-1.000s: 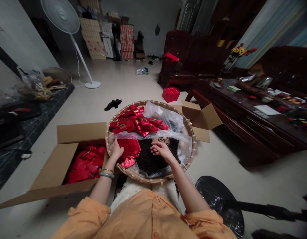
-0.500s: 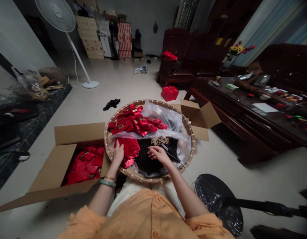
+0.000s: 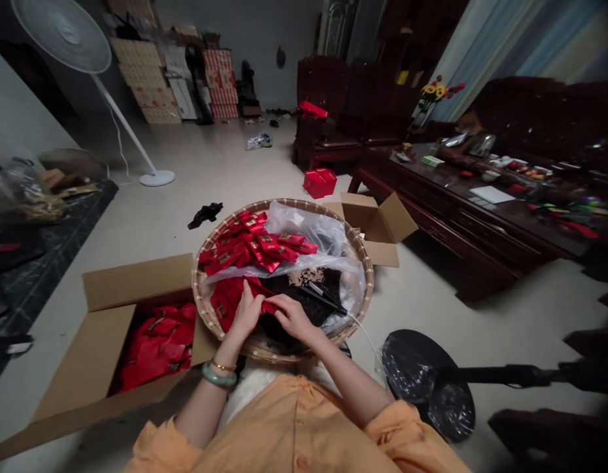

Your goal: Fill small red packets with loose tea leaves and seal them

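Red foil packets [image 3: 228,299] partly hidden under half-curled left hand [image 3: 247,314], right hand [image 3: 294,318] curled at their edge, either grip unclear

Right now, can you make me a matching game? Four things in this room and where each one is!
Things:
1. standing white fan
2. green bangle
3. red foil packets
4. crumpled black item

Places:
A. in the round woven tray
B. on the floor just beyond the tray
C. far back on the left of the room
D. on the left wrist

Pairs: 1-C, 2-D, 3-A, 4-B
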